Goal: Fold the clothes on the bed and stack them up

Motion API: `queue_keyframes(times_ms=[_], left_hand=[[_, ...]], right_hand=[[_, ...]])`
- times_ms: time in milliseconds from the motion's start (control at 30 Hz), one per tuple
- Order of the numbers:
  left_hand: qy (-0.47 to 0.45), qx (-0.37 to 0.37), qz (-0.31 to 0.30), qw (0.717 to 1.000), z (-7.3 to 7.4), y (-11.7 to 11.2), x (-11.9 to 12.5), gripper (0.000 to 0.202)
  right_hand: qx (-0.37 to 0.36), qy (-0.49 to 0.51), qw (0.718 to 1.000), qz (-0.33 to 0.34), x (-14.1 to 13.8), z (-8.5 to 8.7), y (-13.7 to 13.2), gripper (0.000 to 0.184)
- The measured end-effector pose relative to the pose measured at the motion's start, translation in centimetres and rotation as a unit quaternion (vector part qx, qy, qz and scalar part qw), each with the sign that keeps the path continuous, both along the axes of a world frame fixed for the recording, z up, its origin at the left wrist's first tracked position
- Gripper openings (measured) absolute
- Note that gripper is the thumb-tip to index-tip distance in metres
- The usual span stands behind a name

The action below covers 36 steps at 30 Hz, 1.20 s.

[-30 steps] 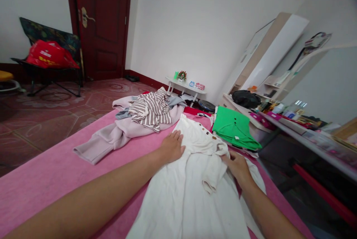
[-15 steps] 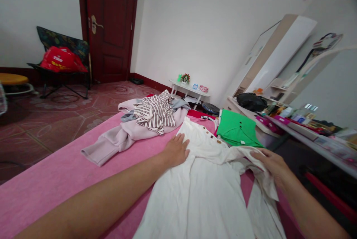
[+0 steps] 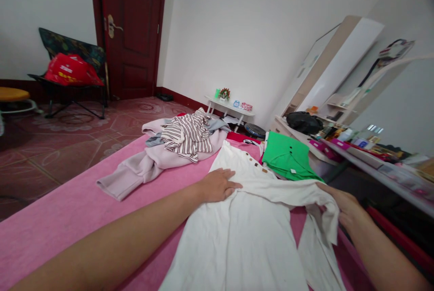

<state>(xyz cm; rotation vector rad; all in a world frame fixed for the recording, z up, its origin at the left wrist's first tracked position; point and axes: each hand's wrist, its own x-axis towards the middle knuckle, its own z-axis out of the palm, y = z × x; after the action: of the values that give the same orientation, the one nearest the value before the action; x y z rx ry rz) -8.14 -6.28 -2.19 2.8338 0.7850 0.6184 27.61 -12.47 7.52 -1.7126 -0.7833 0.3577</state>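
Note:
A white long garment (image 3: 251, 236) with brown buttons near its far end lies spread on the pink bed cover (image 3: 77, 218). My left hand (image 3: 219, 185) rests on its left side near the buttons, fingers stretched out and pressing the cloth. My right hand (image 3: 341, 202) grips a white sleeve at the right, drawn out sideways with its end hanging down. A folded green garment (image 3: 288, 155) lies just beyond the sleeve.
Beyond my left hand lies a heap with a striped shirt (image 3: 190, 132) and a pale pink garment (image 3: 129, 173). A dressing table (image 3: 383, 169) with bottles stands at the right. A low white shelf (image 3: 230, 107) is by the wall; a folding chair (image 3: 73, 78) holds a red bag.
My right hand has moved slightly right and down, pulling the sleeve straighter. My left hand has slid a little right and nearer on the cloth.

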Motion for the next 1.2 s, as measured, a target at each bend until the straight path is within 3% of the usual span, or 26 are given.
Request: queue_keyframes(times_ms=[67, 100, 167, 233, 333, 433, 500, 533, 600, 667, 767, 833, 900, 933, 1000, 1067, 1133, 1200], left_hand=[[-0.021, -0.035, -0.008, 0.999, -0.1, 0.3, 0.0, 0.04], [-0.042, -0.062, -0.009, 0.997, -0.1, 0.4, 0.0, 0.041], [-0.114, -0.131, 0.008, 0.985, -0.1, 0.9, -0.1, 0.048], [-0.209, -0.195, 0.044, 0.957, -0.1, 1.2, -0.1, 0.055], [-0.292, -0.243, 0.072, 0.922, 0.0, 1.6, 0.0, 0.059], [-0.303, -0.252, 0.074, 0.916, 0.0, 1.8, 0.1, 0.057], [-0.303, -0.247, 0.076, 0.917, 0.0, 2.0, 0.3, 0.054], [-0.302, -0.244, 0.078, 0.918, -0.1, 2.1, 0.4, 0.053], [-0.296, -0.241, 0.087, 0.92, -0.4, 2.3, 0.6, 0.051], [-0.29, -0.246, 0.095, 0.92, -0.6, 2.6, 0.7, 0.05], [-0.281, -0.251, 0.097, 0.921, -0.9, 2.9, 0.7, 0.048], [-0.273, -0.248, 0.096, 0.925, -0.9, 3.0, 0.8, 0.046], [-0.269, -0.25, 0.09, 0.926, -0.8, 3.0, 0.8, 0.046], [-0.271, -0.253, 0.085, 0.925, -0.7, 2.9, 0.7, 0.047], [-0.284, -0.261, 0.075, 0.92, -0.5, 2.7, 0.7, 0.05], [-0.304, -0.273, 0.078, 0.909, -0.1, 2.3, 0.7, 0.054], [-0.322, -0.297, 0.092, 0.894, 0.2, 2.3, 0.8, 0.058], [-0.324, -0.327, 0.107, 0.881, 0.6, 2.8, 1.0, 0.061]], right_hand=[[0.003, 0.063, 0.997, 0.043, -4.1, 3.0, -0.6, 0.012], [0.001, 0.043, 0.992, 0.123, -6.4, 4.5, -1.2, 0.02], [-0.034, -0.077, 0.976, 0.203, -11.3, 6.8, -3.1, 0.029], [-0.077, -0.256, 0.914, 0.305, -16.1, 7.3, -5.5, 0.026], [-0.138, -0.407, 0.801, 0.418, -21.8, 4.7, -8.7, 0.033], [-0.21, -0.47, 0.653, 0.555, -25.3, 1.0, -9.9, 0.036], [-0.22, -0.492, 0.564, 0.626, -26.6, -0.6, -9.5, 0.033], [-0.207, -0.499, 0.535, 0.649, -27.0, -1.1, -9.3, 0.032], [-0.166, -0.52, 0.515, 0.661, -27.2, -2.0, -8.8, 0.027], [-0.134, -0.555, 0.524, 0.631, -26.7, -3.2, -8.8, 0.02], [-0.11, -0.596, 0.56, 0.565, -25.4, -5.4, -9.2, 0.01], [-0.092, -0.569, 0.574, 0.581, -24.6, -5.8, -9.3, 0.007], [-0.074, -0.488, 0.615, 0.614, -24.1, -4.4, -9.0, 0.005], [-0.068, -0.432, 0.661, 0.61, -23.9, -3.2, -8.8, 0.007], [-0.065, -0.307, 0.779, 0.542, -23.6, -0.2, -8.5, 0.011], [-0.065, -0.203, 0.859, 0.466, -23.4, 2.4, -8.4, 0.015], [-0.044, -0.149, 0.873, 0.462, -23.6, 3.6, -8.7, 0.017], [-0.008, -0.138, 0.843, 0.519, -24.2, 3.2, -9.0, 0.019]])
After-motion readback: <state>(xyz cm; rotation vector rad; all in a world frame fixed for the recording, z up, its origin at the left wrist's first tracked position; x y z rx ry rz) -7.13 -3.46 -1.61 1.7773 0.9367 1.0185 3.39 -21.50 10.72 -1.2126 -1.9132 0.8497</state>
